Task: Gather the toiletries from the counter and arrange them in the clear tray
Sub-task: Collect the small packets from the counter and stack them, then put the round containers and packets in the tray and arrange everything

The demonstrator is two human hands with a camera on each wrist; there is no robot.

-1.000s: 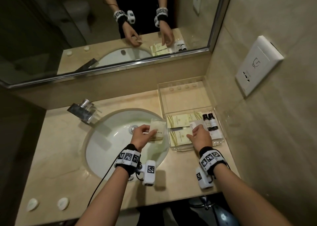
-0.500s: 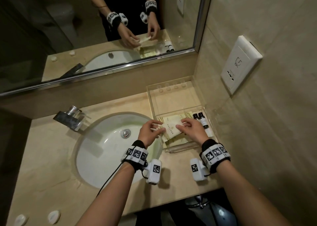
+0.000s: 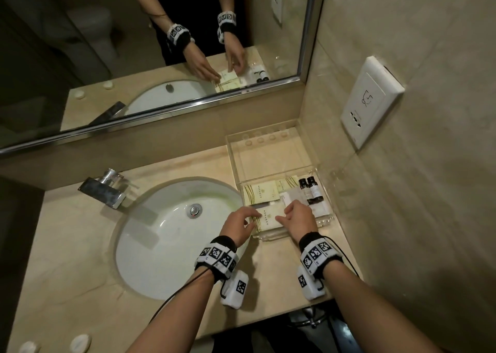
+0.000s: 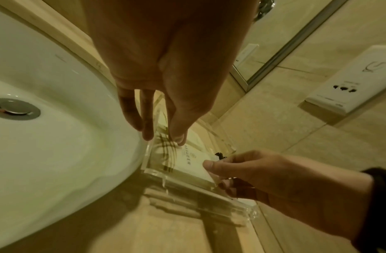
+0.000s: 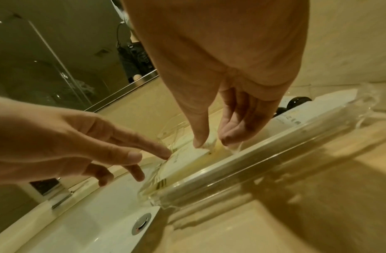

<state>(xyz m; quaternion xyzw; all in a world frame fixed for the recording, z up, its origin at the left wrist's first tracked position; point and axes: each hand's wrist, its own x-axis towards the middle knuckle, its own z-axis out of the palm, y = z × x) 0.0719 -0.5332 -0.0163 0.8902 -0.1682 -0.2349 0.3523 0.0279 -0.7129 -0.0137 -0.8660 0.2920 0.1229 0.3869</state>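
The clear tray [image 3: 271, 238] stands on the counter right of the sink. A cream packet [image 3: 268, 218] lies flat in its near left corner. My left hand [image 3: 253, 220] touches the packet's left end with straight fingers [image 4: 147, 137]. My right hand [image 3: 281, 217] pinches its right end between thumb and fingers [image 5: 226, 140]. Behind it in the tray lie another cream packet [image 3: 261, 193], a white sachet [image 3: 291, 198] and two small dark-capped bottles [image 3: 311, 189]. Both wrist views show the packet [image 4: 187, 160] [image 5: 187, 159] behind the tray wall [image 4: 200, 196] [image 5: 252, 164].
The white sink [image 3: 166, 234] with its chrome faucet [image 3: 104, 189] fills the counter's middle. A wall socket [image 3: 371, 100] juts out above the tray. Two small white round items [image 3: 80, 343] sit at the counter's near left edge. The mirror runs along the back.
My left hand carried the cream packet from over the sink to the tray. My right hand took its other end, and the packet now lies in the near left corner.
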